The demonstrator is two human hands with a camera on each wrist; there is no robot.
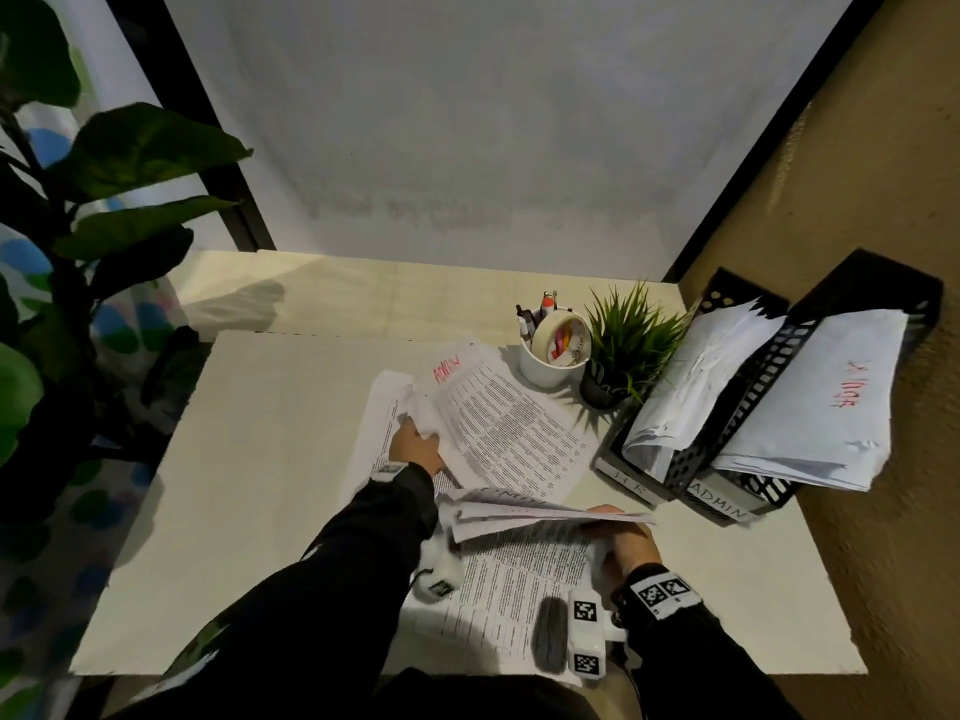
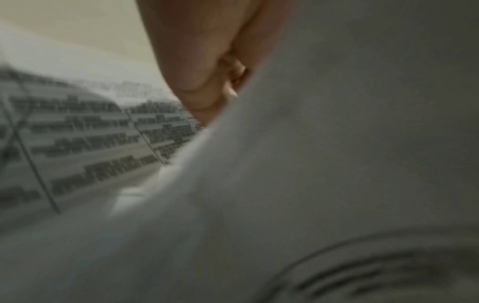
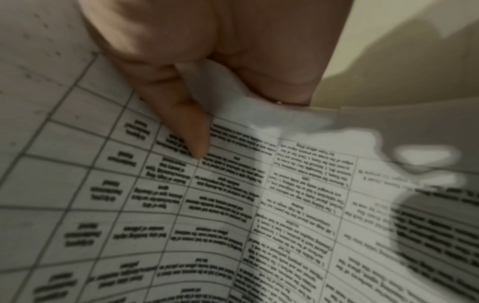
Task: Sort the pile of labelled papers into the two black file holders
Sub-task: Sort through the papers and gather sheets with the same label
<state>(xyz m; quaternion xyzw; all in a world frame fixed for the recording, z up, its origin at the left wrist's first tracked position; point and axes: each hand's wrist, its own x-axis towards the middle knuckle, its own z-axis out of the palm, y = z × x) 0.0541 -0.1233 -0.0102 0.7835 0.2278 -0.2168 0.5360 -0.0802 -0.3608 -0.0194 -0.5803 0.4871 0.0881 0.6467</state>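
On the white desk [image 1: 260, 485] a printed sheet with a red handwritten label [image 1: 509, 423] lies partly lifted; my left hand [image 1: 415, 444] grips its crumpled left edge. The left wrist view is blurred, with pale paper covering most of my left hand [image 2: 197, 67]. My right hand [image 1: 621, 537] pinches a few thin sheets [image 1: 530, 514] raised over the remaining pile [image 1: 514, 584]. In the right wrist view my right hand [image 3: 207, 82] holds paper above a printed table [image 3: 207, 205]. Two black file holders stand at the right, marked HR [image 1: 628, 478] and ADMIN [image 1: 719, 504], both with papers inside.
A white cup of pens with a tape roll [image 1: 550, 356] and a small potted plant [image 1: 623, 350] stand just left of the holders. A tan wall [image 1: 883, 148] bounds the right side, and a large leafy plant [image 1: 104, 200] the left. A grey oblong object [image 1: 550, 634] lies near the front edge.
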